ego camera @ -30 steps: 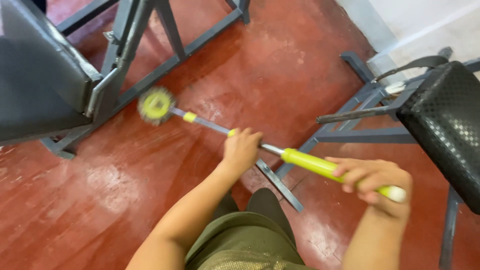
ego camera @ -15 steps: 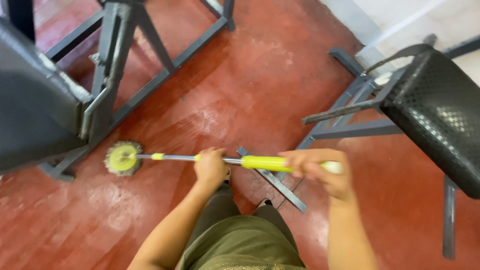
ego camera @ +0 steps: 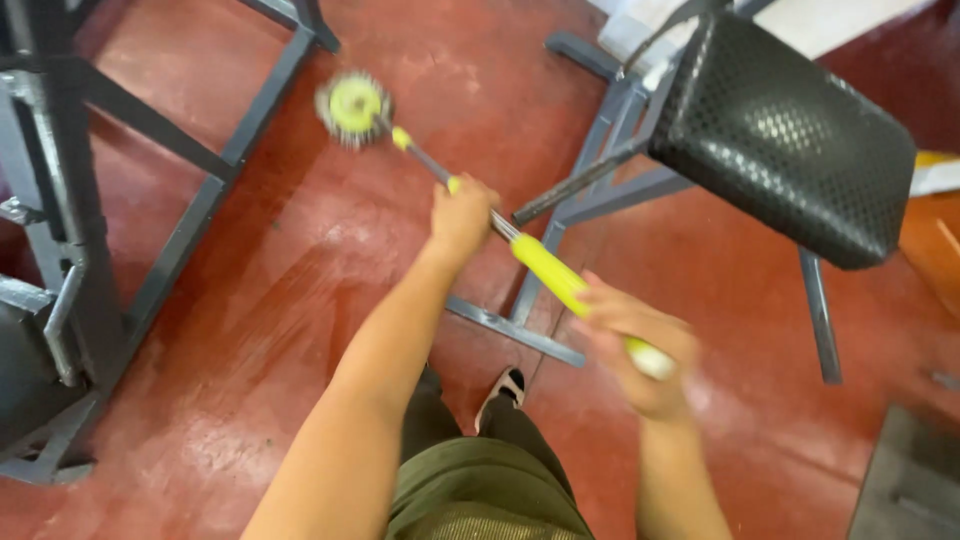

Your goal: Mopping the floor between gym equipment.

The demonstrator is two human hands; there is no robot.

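Head view: the left hand (ego camera: 462,215) is clenching the mop (ego camera: 352,104) on its metal shaft, steering, while the right hand (ego camera: 638,345) is gripping the yellow handle end behind it, supplying push. The round mop head is lying on the red floor (ego camera: 300,270) well ahead of the left hand, left of the black bench (ego camera: 790,130).

A gym: grey steel exercise frames (ego camera: 150,160) stand bolted-looking on a worn red painted floor (ego camera: 300,300), a black padded bench seat (ego camera: 790,130) on angled metal legs sits at the upper right corner
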